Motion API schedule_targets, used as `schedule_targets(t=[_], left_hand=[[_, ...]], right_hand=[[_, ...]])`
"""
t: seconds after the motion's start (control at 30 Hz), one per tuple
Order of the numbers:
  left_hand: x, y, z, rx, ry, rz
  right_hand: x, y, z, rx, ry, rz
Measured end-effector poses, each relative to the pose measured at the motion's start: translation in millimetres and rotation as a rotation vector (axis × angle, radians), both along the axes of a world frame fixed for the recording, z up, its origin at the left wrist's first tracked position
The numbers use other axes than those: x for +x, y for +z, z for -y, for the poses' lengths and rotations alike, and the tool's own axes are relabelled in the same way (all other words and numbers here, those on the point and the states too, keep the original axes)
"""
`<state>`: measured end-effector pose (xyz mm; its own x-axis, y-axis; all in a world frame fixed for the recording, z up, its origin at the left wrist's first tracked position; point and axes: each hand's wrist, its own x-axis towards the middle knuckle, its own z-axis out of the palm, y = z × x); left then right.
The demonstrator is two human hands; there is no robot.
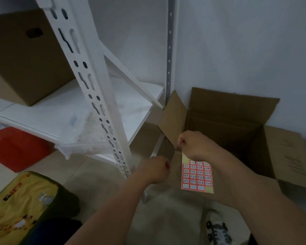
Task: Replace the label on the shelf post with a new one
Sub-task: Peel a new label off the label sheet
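Note:
A white slotted shelf post (88, 82) runs diagonally from the upper left down to the floor near the centre. My right hand (193, 144) pinches the top edge of a sheet of red-bordered labels (197, 175) with handwritten numbers, which hangs down in front of an open cardboard box. My left hand (155, 167) is curled into a fist just right of the post's foot; whether it holds anything is hidden. I see no label on the post.
An open cardboard box (237, 124) stands on the floor by the wall at right. A closed brown box (25, 55) sits on the white shelf (60, 110). A red bin (16, 147) and a yellow cushion (25, 200) lie at lower left. My shoe (217, 228) shows below.

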<state>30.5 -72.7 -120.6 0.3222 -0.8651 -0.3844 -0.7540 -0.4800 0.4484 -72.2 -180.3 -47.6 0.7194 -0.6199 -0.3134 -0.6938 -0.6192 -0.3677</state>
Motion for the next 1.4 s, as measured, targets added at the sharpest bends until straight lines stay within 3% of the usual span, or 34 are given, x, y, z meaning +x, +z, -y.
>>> schedule_targets(t=[0.47, 0.7, 1.13, 1.4], left_hand=[[-39.9, -101.8, 42.8, 0.074, 0.436, -0.248], [-54.1, -109.5, 66.5, -0.118, 0.606, -0.582], [-69.2, -109.3, 83.0, -0.182, 0.621, -0.447], [-64.4, -78.7, 87.3, -0.256, 0.724, -0.625]], right_hand=[[-21.7, 8.4, 26.7, -0.023, 0.007, -0.079], [-35.7, 7.6, 33.1, -0.006, -0.047, -0.063], [-43.9, 7.7, 40.8, -0.047, -0.055, -0.033], [-43.7, 15.1, 43.1, -0.086, -0.088, 0.034]])
